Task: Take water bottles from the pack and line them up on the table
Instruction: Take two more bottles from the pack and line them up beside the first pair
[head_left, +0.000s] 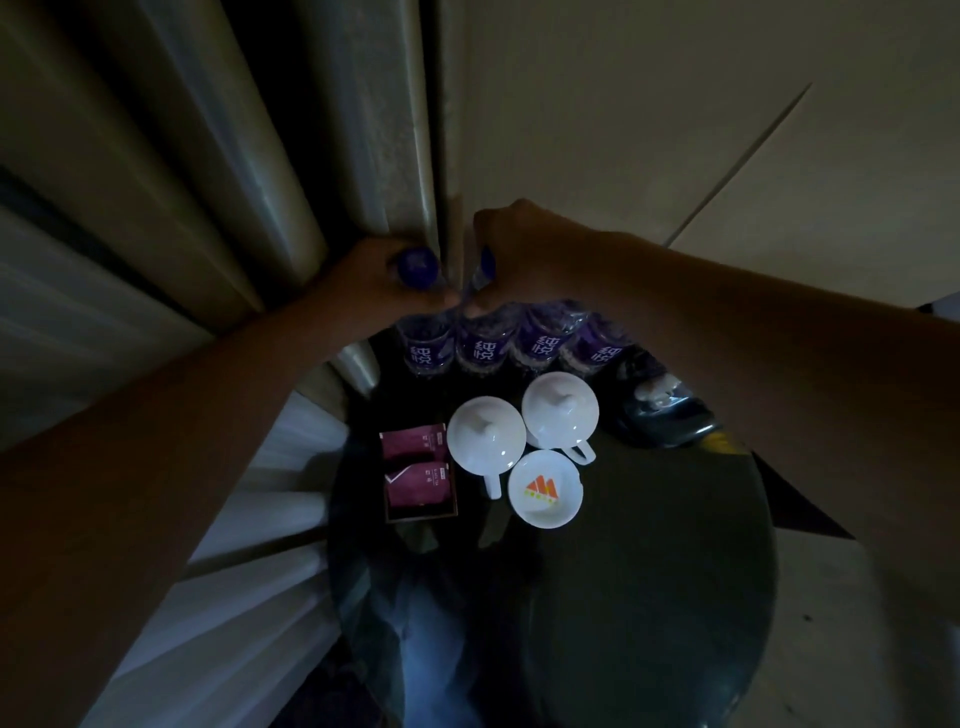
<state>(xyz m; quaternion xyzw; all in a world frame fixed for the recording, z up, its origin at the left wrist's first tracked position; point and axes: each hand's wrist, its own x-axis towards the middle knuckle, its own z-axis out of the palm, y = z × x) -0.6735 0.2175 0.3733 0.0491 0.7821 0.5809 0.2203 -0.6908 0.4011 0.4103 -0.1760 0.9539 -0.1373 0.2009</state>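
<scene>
Several clear water bottles with purple labels (483, 347) stand side by side along the far edge of a round dark glass table (649, 597). My left hand (374, 283) is closed around the top of the leftmost bottle, whose blue cap (415, 267) shows between my fingers. My right hand (511, 249) grips the neck of the neighbouring bottle (480, 273), its blue cap partly hidden by my fingers. Both hands touch each other above the row. The scene is dim, and no pack wrapping can be made out.
Two white lidded cups (485, 436) (560, 410) and a white dish with an orange logo (544, 488) sit mid-table. A small tray of maroon tea sachets (418, 475) lies to their left. A dark kettle-like object (660, 410) stands far right. Curtains (182, 182) hang behind.
</scene>
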